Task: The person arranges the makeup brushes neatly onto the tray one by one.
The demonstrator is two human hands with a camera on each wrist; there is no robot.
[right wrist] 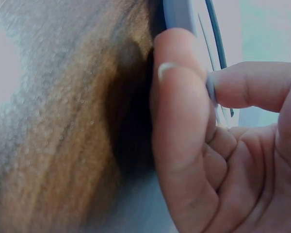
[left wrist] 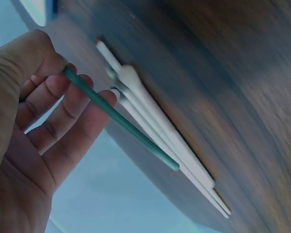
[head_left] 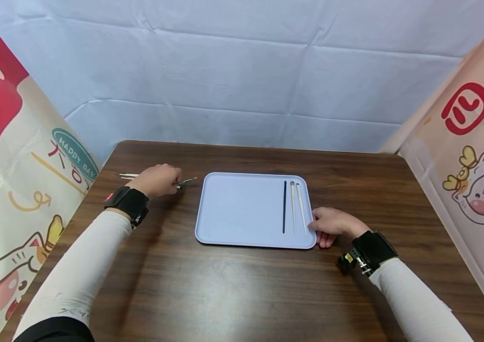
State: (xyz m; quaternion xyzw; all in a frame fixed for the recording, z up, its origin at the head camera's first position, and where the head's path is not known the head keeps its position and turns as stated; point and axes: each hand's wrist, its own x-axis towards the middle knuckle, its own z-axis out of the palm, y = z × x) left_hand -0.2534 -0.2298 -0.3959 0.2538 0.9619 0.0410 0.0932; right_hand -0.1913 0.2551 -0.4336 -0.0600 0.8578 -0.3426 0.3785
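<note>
Thumb and fingers of my left hand (head_left: 159, 180) pinch a slim green paintbrush (left wrist: 121, 119) above the table, left of the tray. Its tip points right in the head view. Below it in the left wrist view, several white-handled brushes (left wrist: 172, 145) lie bunched on the wood. My right hand (head_left: 332, 224) grips the near right rim of a pale lilac tray (head_left: 242, 209), thumb on top and fingers at the outer side. On the tray's right part, a black brush (head_left: 285, 206) and two light-handled brushes (head_left: 293, 206) lie side by side.
The dark wooden table (head_left: 225, 289) has its far edge against a pale blue cloth (head_left: 233, 85). Printed cloth panels hang at the left (head_left: 32, 156) and right (head_left: 473, 156).
</note>
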